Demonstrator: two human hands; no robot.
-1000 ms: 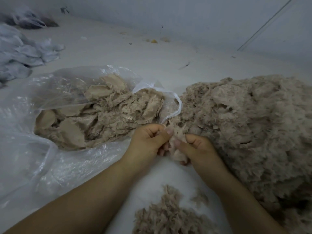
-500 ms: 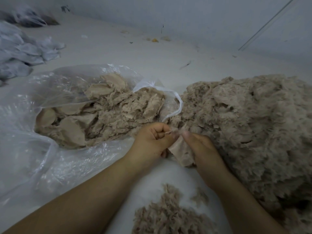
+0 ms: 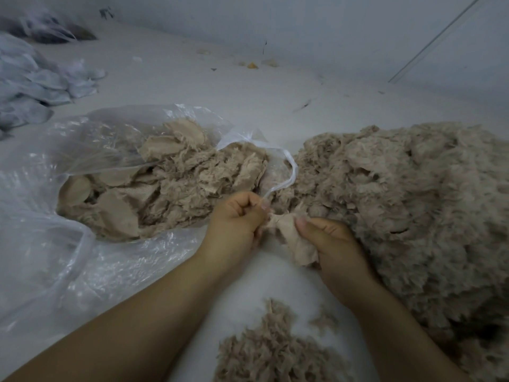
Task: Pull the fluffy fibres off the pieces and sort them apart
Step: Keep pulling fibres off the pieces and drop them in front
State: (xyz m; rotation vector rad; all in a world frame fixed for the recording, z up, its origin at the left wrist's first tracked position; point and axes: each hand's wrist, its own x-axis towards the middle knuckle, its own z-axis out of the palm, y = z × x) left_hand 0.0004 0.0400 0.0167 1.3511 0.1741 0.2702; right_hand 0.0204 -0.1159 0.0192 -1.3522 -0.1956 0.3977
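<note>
left hand [image 3: 238, 216] pulled leftward, beige piece [image 3: 296, 239] now stretched out

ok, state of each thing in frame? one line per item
left hand: pinching fibres at the piece's top edge
right hand: gripping the piece
beige piece: held between both hands, off the pile
plastic bag: open, lying on its side, holding pieces
big fluffy pile: heaped, right
small fibre heap: loose, between forearms

Fibre pile [image 3: 413, 216] — cut off, right edge
</note>
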